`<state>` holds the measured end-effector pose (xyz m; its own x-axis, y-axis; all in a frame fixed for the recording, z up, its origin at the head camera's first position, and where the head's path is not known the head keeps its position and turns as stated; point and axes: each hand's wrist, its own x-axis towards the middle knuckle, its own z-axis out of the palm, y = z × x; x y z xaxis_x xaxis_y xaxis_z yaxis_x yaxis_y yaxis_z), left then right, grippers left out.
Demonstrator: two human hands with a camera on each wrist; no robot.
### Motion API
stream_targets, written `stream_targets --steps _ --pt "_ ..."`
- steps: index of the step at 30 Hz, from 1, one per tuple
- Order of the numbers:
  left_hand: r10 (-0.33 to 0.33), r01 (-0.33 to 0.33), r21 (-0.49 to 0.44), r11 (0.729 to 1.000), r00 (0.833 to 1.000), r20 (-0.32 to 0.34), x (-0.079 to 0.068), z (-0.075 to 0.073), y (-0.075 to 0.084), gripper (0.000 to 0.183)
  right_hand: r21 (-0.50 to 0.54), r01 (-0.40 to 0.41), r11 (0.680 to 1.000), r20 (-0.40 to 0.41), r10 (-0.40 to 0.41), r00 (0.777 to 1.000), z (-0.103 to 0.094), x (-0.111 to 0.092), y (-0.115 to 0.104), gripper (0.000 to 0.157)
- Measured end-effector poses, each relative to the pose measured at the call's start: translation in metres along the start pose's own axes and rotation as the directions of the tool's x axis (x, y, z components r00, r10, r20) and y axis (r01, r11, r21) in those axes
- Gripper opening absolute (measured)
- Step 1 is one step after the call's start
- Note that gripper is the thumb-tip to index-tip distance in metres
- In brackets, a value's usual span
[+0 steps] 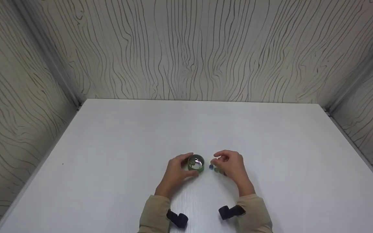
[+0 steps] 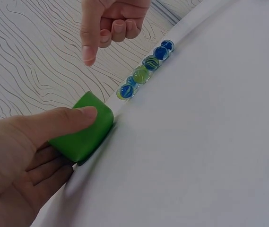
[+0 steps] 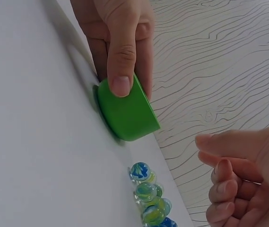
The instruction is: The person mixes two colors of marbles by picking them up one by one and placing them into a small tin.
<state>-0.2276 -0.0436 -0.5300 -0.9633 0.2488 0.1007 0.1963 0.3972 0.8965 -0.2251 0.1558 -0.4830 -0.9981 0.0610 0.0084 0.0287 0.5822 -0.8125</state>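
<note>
My left hand [image 1: 174, 171] grips a small green cup [image 1: 191, 168], thumb on the near side and fingers round the far side. In the left wrist view the cup [image 2: 89, 130] stands upright on the table. Its inside looks shiny with greenish spots, too small to make out in the head view. To its right lie several glass marbles [image 3: 146, 192], clear with blue, green and yellow swirls. Above these marbles hovers my right hand [image 1: 231, 163]. In the right wrist view its thumb and index finger point toward the cup, the other fingers loosely curled, with nothing visible between them.
The white table [image 1: 125, 136] extends around both hands. A pale wall [image 1: 186, 51] with dark wood-grain lines rises behind it, with similar panels at both sides. Dark straps [image 1: 178, 219] sit on both sleeves.
</note>
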Motion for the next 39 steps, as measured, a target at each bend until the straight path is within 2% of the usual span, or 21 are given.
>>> stream_targets --steps 10,19,29,39 --pt "0.005 -0.005 -0.004 1.000 1.000 0.004 0.000 0.000 0.001 0.063 -0.095 -0.013 0.995 0.037 0.016 0.999 0.001 0.000 0.003 0.010" --pt "-0.004 0.004 -0.023 1.000 1.000 0.008 0.000 0.000 -0.001 0.062 -0.123 -0.047 0.991 0.091 0.059 0.994 0.009 0.000 0.006 0.014" --pt "-0.028 0.028 -0.008 1.000 1.000 0.015 -0.001 -0.001 0.001 0.065 -0.150 -0.013 0.989 0.068 0.024 0.997 0.012 -0.002 0.007 0.014" --pt "-0.005 0.005 -0.004 1.000 1.000 0.002 -0.002 -0.001 0.001 0.063 -0.190 -0.008 0.982 0.062 0.021 0.998 0.014 -0.003 0.006 0.016"
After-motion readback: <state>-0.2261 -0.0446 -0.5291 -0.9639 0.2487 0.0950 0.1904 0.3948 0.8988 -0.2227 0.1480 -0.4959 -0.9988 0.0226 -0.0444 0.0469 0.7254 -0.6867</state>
